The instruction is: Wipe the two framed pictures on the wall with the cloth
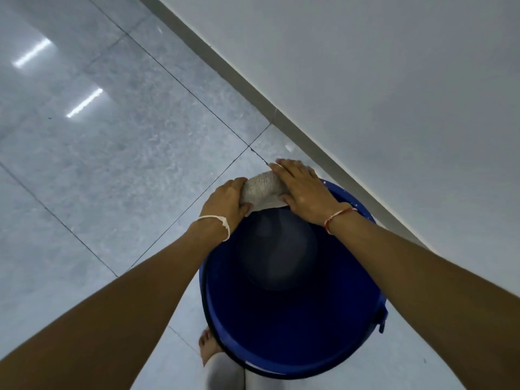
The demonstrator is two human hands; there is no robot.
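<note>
A grey-white cloth lies draped over the far rim of a blue bucket that stands on the floor. My left hand grips the cloth's left end, with a white band on the wrist. My right hand presses flat on the cloth's right end, a red thread around that wrist. Both arms reach down over the bucket. The framed pictures are out of view.
A white wall runs diagonally on the right, meeting the glossy grey tiled floor at a grey skirting. The bucket stands close to the wall. A bare foot and a grey trouser leg show beside the bucket's near rim.
</note>
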